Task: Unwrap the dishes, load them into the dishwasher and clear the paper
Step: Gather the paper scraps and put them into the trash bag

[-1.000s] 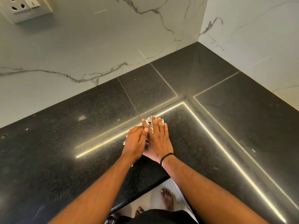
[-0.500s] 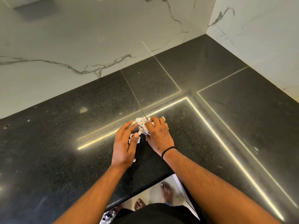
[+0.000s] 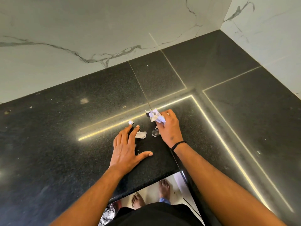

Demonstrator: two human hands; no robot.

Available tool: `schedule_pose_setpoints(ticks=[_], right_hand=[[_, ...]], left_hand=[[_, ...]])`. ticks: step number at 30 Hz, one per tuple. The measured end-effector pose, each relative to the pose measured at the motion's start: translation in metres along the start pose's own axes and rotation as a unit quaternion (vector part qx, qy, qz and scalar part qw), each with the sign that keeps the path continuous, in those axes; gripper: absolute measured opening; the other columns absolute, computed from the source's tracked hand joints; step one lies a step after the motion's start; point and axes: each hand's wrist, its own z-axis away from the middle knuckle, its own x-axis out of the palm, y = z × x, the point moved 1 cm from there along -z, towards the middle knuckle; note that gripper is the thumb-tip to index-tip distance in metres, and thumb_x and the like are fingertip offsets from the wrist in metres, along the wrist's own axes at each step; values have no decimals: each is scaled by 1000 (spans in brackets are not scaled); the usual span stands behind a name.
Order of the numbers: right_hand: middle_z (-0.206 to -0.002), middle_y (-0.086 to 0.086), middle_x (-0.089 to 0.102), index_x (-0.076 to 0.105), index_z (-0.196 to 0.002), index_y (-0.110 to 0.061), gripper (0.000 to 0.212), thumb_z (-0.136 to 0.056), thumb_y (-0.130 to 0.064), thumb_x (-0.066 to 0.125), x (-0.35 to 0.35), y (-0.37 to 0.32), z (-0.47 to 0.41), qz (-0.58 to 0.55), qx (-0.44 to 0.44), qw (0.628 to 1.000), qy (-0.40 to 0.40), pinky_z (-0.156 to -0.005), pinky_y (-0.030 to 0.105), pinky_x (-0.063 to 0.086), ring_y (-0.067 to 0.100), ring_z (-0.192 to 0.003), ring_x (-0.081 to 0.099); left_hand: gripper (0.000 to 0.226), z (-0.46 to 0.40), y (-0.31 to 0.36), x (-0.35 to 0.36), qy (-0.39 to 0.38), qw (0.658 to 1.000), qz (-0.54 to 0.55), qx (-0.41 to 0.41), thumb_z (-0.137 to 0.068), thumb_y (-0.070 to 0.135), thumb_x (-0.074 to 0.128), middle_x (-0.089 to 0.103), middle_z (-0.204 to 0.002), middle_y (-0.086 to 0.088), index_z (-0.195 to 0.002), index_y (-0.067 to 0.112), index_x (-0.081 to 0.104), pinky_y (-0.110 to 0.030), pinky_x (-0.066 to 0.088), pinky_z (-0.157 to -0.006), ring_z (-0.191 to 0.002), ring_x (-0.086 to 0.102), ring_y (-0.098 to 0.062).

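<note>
The right hand (image 3: 169,126) pinches a crumpled wad of paper (image 3: 156,117) above the black granite counter (image 3: 65,136). The left hand (image 3: 127,149) lies spread, fingers straight, by loose scraps (image 3: 141,134). The paper looks light, soft and crushable; the scraps are probably best swept together and pinched, since single bits may slide.

A black speckled granite countertop (image 3: 65,144) fills most of the view, with thin bright reflected light lines (image 3: 228,132) running from 9 o'clock toward the centre and on down to 4 o'clock. White marble wall tiles (image 3: 81,30) with grey veins stand behind it from 9 to 2 o'clock, meeting in a corner at 1 o'clock. At 6 o'clock, past the counter's front edge, lies a pale floor (image 3: 151,191).
</note>
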Motion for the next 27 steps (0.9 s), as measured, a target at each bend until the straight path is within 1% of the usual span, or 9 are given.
schedule_pose_setpoints(ticks=[1,3,7,11,15,19,22,25,27], right_hand=[[-91,3,51,66,-89,-5,8,-86,-2,73,-5,-1,-2,-48,29,998,13,-68,15,35,18,-76,50],[-84,3,57,62,-79,-17,18,-89,-9,74,-14,-5,-5,-143,114,982,46,-64,10,37,12,-70,53],[-74,-10,68,73,-91,-3,10,-92,-13,72,-26,-5,-6,-306,242,917,85,-66,25,50,4,-68,61],[-85,0,74,75,-94,-14,5,-92,-11,72,-36,-7,-6,-437,302,840,110,-72,31,57,13,-80,69],[-79,-1,70,71,-97,-13,4,-94,-11,69,-46,-13,-7,-504,355,778,119,-52,20,49,9,-66,65],[-81,1,68,68,-96,-14,2,-95,-12,67,-50,-23,-8,-537,373,749,109,-48,21,47,10,-64,65],[-86,6,68,69,-99,-12,5,-95,-15,68,-53,-35,-11,-570,364,730,100,-55,28,53,17,-71,68],[-94,15,64,66,-110,-7,16,-96,-15,65,-59,-54,-17,-621,334,705,80,-54,28,52,20,-72,65],[-103,20,67,64,-118,-2,25,-96,-13,63,-61,-69,-20,-649,313,690,74,-70,35,59,29,-87,69]], left_hand=[[108,-3,1,0,10,1000,4,3,-73,92,41,27,-159,-5,-157,26,24,-50,28,-119,-143,31,-29],[104,-8,2,1,21,1000,9,13,-76,90,43,27,-159,-6,-156,25,27,-51,31,-118,-143,31,-29],[99,-19,4,4,23,999,2,33,-79,87,43,21,-162,-9,-155,27,27,-53,24,-121,-149,21,-32],[97,-30,5,6,20,999,8,32,-80,86,44,12,-166,-9,-156,29,26,-51,15,-123,-154,7,-32],[90,-39,4,8,14,999,29,33,-83,84,42,11,-166,-8,-154,30,27,-53,15,-124,-155,3,-29],[76,-46,25,1,84,987,131,26,-90,71,50,20,-164,-5,-150,26,38,-52,20,-123,-154,13,-26],[71,-59,66,-18,111,937,331,-4,-91,64,56,29,-159,4,-149,28,39,-39,27,-120,-149,23,-10],[68,-75,109,-44,88,829,548,-71,-90,60,57,45,-148,13,-149,32,39,-34,38,-115,-138,39,1],[54,-84,127,-58,71,762,635,-107,-98,50,55,63,-126,18,-147,30,42,-30,49,-103,-122,57,2]])
